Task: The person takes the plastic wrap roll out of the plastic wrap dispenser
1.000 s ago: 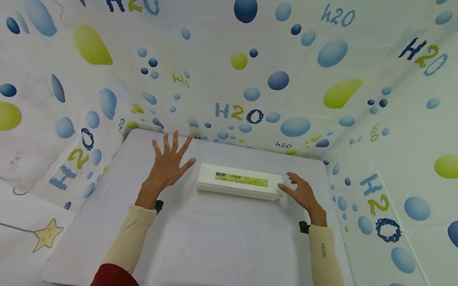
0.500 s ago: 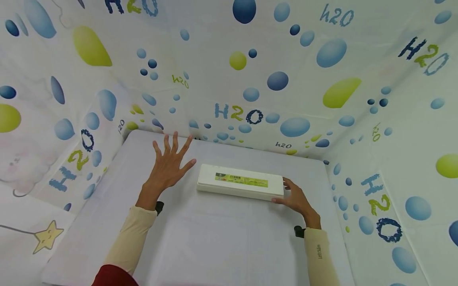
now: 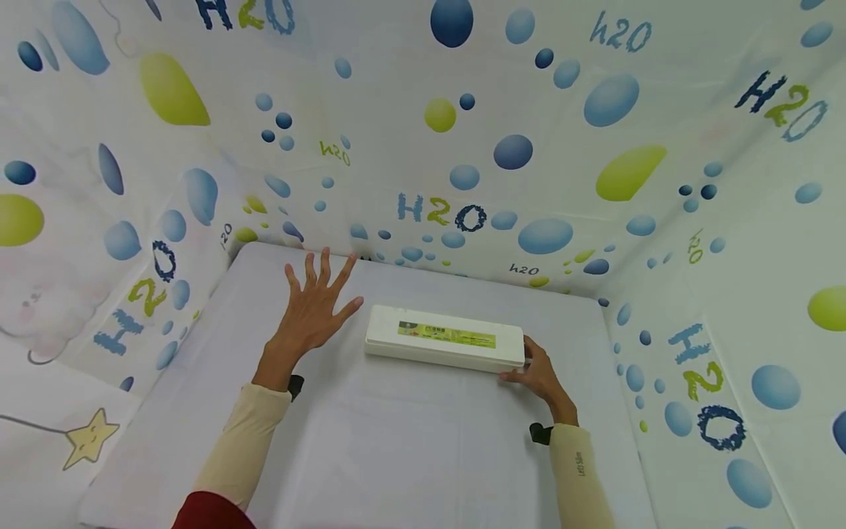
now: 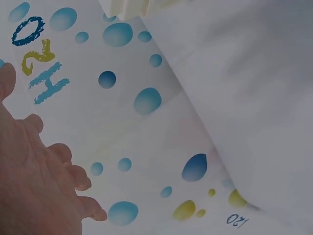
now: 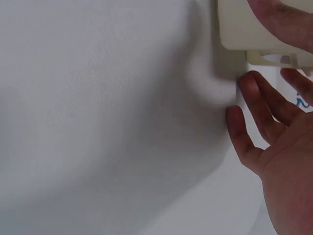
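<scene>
A long white cling film box [image 3: 445,337] with a yellow-green label lies on the white table. At its right end is my right hand [image 3: 543,375], thumb at the front corner and index finger at the back corner. In the right wrist view, this hand [image 5: 288,152] has its thumb against the box [image 5: 239,27], while the other fingers stand below the box's end. My left hand [image 3: 312,314] is held with fingers spread, to the left of the box and apart from it. The left wrist view shows part of that hand [image 4: 44,171], holding nothing.
The white table [image 3: 396,455] meets a back wall [image 3: 396,110] and side walls covered with printed sheets of blue and green drops. A cream ridged thing [image 4: 134,7] is cut off at the top of the left wrist view.
My right hand has moved left and down onto the box's right end, its thumb going from above the end to the front corner. The left hand and the box have hardly moved.
</scene>
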### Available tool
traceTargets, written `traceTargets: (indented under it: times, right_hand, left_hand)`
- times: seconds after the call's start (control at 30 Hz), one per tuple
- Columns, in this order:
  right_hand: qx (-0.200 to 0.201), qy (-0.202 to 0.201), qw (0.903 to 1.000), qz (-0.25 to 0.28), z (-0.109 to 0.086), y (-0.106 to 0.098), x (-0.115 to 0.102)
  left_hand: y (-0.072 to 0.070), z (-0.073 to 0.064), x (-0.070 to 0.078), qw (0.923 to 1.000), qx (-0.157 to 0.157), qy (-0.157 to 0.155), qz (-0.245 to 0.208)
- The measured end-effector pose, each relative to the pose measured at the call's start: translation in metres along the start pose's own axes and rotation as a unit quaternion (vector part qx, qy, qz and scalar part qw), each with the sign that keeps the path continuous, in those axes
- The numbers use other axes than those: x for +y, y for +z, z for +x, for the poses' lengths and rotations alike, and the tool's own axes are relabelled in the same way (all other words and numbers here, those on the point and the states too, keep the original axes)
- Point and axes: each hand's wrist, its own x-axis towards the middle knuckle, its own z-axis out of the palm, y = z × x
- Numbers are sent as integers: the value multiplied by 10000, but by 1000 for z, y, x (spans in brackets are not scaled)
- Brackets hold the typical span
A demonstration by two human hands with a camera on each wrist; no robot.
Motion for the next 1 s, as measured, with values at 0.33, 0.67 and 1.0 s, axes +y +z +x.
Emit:
traceTargets:
  times: [0.33, 0.67, 1.0]
  right_hand:
    - [350, -81, 9993, 100, 3, 10, 3]
    - [369, 23, 9993, -17, -3, 11, 5]
    - [363, -14, 9993, 80, 1, 11, 0]
  left_hand:
    - [5, 0, 1, 9999, -44, 17, -149]
    - [12, -3, 7, 9992, -197, -20, -336]
    - [10, -1, 13, 9966, 722, 272, -299]
